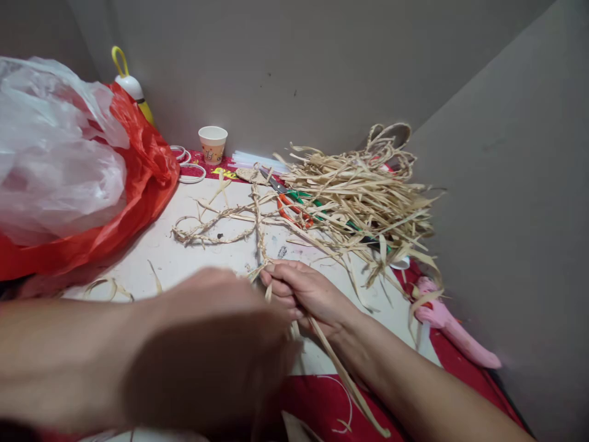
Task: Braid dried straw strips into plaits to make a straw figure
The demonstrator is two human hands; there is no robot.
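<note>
Braided cord: the braided cord (pixel 258 221) ran toward you along the bench (pixel 170 212), its near end at your right fingertips.
Right hand: your right hand (pixel 304 288) had its grip pinched on that end, thumb against the curled fingers; a long straw strip (pixel 343 371) trailed below it.
Left hand: your left hand (pixel 225 325) was blurred and turned away, so I could not tell whether its grip was spread or pinching.
Cord loop: a cord loop (pixel 197 237) lay left of the braid; whether they joined was unclear.
Straw pile: loose straw (pixel 368 184) lay beyond your right hand, with scissors (pixel 275 185) at its left edge.
Braiding step: you seemed to be working strands in at the near end.
Next move: it seemed to call for a firm right pinch while the left drew its strand snug.
</note>
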